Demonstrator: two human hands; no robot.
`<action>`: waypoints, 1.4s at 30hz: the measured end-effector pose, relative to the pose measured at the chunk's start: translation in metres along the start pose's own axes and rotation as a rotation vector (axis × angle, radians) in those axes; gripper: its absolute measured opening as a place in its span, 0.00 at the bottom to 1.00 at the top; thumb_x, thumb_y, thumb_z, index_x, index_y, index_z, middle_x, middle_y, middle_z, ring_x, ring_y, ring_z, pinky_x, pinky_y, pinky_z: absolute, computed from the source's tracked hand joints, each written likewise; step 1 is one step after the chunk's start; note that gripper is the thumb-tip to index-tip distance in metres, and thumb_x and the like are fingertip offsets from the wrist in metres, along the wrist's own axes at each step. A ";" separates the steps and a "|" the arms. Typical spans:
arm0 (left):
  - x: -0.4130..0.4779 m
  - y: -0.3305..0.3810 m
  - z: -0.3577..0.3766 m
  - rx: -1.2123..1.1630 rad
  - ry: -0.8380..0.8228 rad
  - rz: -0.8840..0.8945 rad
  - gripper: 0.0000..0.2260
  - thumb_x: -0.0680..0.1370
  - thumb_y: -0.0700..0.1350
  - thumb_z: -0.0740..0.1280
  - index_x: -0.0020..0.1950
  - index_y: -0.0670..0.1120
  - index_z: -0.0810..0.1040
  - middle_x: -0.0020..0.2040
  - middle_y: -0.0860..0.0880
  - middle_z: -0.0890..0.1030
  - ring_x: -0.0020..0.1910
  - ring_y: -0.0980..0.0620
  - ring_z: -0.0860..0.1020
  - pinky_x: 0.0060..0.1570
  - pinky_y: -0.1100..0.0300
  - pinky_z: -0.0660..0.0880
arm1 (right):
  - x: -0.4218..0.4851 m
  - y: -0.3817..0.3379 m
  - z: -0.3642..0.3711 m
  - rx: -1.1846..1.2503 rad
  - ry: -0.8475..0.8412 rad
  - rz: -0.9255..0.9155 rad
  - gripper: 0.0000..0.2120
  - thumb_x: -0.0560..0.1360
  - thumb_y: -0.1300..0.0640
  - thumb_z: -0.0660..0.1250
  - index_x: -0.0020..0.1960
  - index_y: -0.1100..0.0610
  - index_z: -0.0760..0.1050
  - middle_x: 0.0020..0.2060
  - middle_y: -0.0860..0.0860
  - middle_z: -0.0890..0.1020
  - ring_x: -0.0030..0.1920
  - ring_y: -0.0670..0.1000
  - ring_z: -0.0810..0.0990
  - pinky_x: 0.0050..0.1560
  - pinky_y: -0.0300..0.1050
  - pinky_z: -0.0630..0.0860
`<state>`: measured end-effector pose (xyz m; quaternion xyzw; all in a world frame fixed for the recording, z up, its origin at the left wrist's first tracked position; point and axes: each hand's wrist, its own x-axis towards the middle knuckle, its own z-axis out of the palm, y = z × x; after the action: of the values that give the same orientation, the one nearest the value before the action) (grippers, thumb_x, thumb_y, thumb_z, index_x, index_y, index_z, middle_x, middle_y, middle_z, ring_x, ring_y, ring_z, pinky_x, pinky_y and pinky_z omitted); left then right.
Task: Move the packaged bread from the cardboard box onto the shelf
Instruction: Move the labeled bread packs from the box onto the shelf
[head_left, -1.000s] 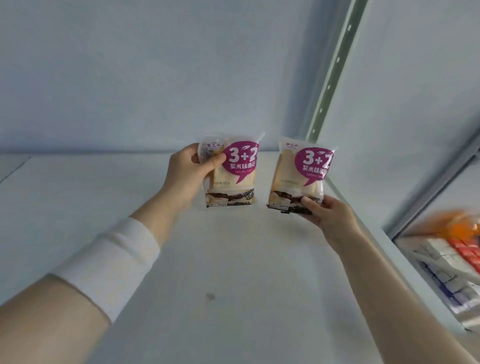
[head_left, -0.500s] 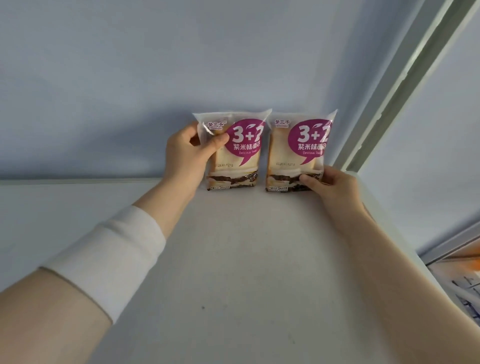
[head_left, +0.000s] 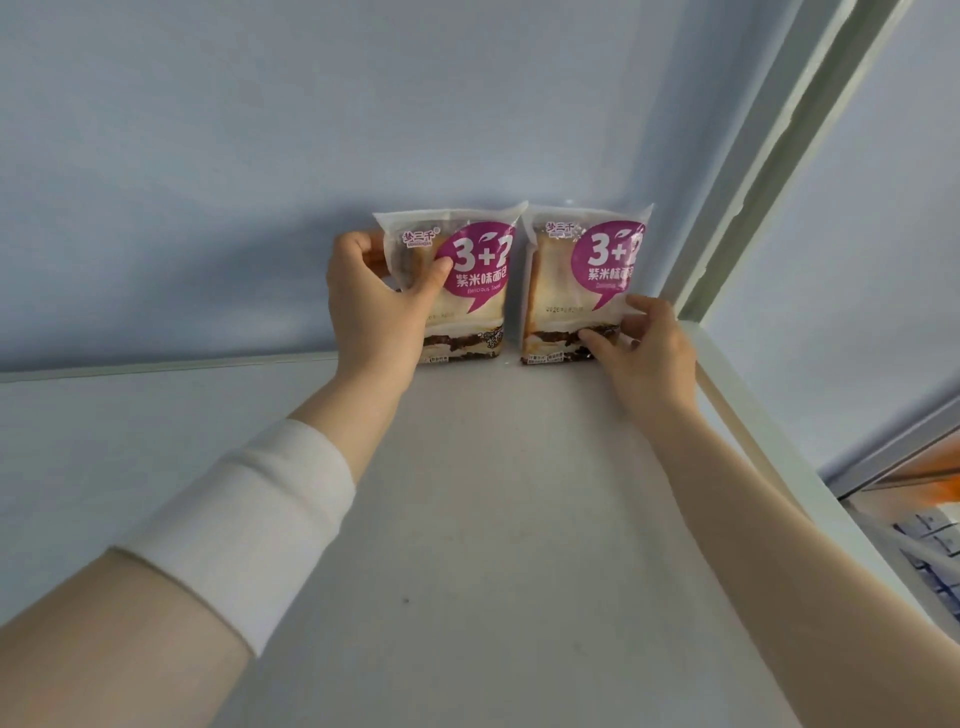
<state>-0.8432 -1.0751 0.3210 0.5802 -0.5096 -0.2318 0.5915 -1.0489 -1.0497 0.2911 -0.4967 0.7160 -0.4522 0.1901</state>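
Observation:
Two clear packets of sliced bread with purple "3+2" labels stand upright side by side at the back of a white shelf (head_left: 467, 519), against the pale blue back wall. My left hand (head_left: 376, 306) grips the left bread packet (head_left: 467, 291) by its left edge, thumb on the front. My right hand (head_left: 649, 348) holds the right bread packet (head_left: 576, 291) at its lower right corner, fingers on the front. The cardboard box is out of view.
A white upright post (head_left: 779, 171) rises at the shelf's right back corner. A raised lip (head_left: 769, 441) runs along the shelf's right edge. Lower right, below the shelf, blurred packaged goods (head_left: 935, 535) in orange and blue show.
Both hands carried the packets from mid-air to the back of the shelf and stood them against the wall. My right-hand fingers have shifted up the right packet's front.

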 end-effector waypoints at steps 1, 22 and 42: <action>-0.002 0.003 -0.003 -0.005 -0.003 -0.009 0.24 0.69 0.49 0.74 0.59 0.42 0.69 0.58 0.47 0.76 0.55 0.51 0.75 0.55 0.60 0.72 | -0.005 -0.005 -0.001 -0.020 0.000 0.020 0.30 0.71 0.53 0.72 0.69 0.55 0.64 0.60 0.51 0.76 0.59 0.50 0.74 0.57 0.44 0.71; -0.330 0.150 -0.168 0.930 -1.126 0.782 0.21 0.76 0.50 0.66 0.65 0.44 0.66 0.61 0.43 0.71 0.60 0.42 0.70 0.54 0.50 0.69 | -0.434 -0.045 -0.213 -0.793 -0.029 0.163 0.24 0.74 0.62 0.64 0.68 0.57 0.63 0.63 0.57 0.68 0.64 0.60 0.68 0.60 0.56 0.71; -0.787 0.034 0.011 1.057 -1.865 0.716 0.23 0.75 0.51 0.67 0.65 0.45 0.65 0.64 0.42 0.71 0.63 0.41 0.70 0.59 0.46 0.72 | -0.727 0.325 -0.400 -0.793 -0.203 1.136 0.15 0.75 0.65 0.58 0.60 0.58 0.65 0.60 0.57 0.69 0.60 0.59 0.68 0.52 0.53 0.72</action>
<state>-1.1571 -0.3913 0.0878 0.1788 -0.9232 -0.1467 -0.3070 -1.1977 -0.1924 0.0979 -0.1174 0.9544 0.0614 0.2673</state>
